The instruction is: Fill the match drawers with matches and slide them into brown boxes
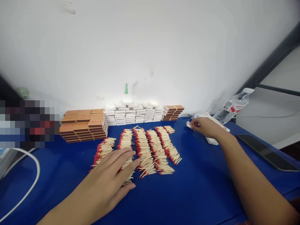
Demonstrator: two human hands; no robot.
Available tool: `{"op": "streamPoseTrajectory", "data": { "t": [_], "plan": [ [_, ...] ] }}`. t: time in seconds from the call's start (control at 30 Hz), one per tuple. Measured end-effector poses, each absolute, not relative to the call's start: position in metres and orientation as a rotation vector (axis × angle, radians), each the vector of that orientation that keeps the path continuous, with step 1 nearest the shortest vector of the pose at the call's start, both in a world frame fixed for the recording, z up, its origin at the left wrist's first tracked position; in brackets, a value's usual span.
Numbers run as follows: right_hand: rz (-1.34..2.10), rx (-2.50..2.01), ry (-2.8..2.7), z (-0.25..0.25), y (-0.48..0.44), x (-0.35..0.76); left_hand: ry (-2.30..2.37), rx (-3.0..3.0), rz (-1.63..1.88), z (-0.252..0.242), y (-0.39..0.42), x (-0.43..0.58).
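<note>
Red-tipped matches (143, 153) lie in several long rows on the blue tabletop. My left hand (112, 175) rests over the two leftmost rows, its fingers stretched out and holding nothing; it hides part of those matches. Over at the right, my right hand (205, 125) has its fingers closed on a small white matchbox tray (188, 124). Another white matchbox tray (212, 141) lies just below that hand. Stacked white matchbox trays (136, 114) stand against the wall, between orange matchboxes (84, 125) on the left and a smaller stack of matchboxes (172, 113) on the right.
A clear plastic bottle (234, 106) leans at the back right, beside a white wrapper (222, 125). A dark phone (267, 152) lies near the right edge. The white cable (37, 168) curves across the left side. A white wall (150, 47) closes off the back.
</note>
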State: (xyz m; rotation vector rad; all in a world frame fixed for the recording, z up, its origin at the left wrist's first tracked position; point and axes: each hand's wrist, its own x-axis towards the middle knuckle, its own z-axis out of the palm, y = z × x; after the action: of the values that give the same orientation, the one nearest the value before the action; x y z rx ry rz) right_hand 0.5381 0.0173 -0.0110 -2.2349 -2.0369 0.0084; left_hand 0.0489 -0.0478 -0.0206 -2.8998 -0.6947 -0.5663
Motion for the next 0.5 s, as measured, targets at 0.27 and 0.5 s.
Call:
{"op": "streamPoseTrajectory", "data": {
  "t": [0.27,0.5],
  "plan": [
    [0.24,-2.687,-1.761,0.012,-0.004,0.565,-0.652,-2.857,-0.568,-0.014,-0.05,0.051],
    [0.321,-2.505,-1.889,-0.01,-0.001,0.567,-0.64,-2.866,-0.558,-0.013,-0.052,0.053]
  ]
}}
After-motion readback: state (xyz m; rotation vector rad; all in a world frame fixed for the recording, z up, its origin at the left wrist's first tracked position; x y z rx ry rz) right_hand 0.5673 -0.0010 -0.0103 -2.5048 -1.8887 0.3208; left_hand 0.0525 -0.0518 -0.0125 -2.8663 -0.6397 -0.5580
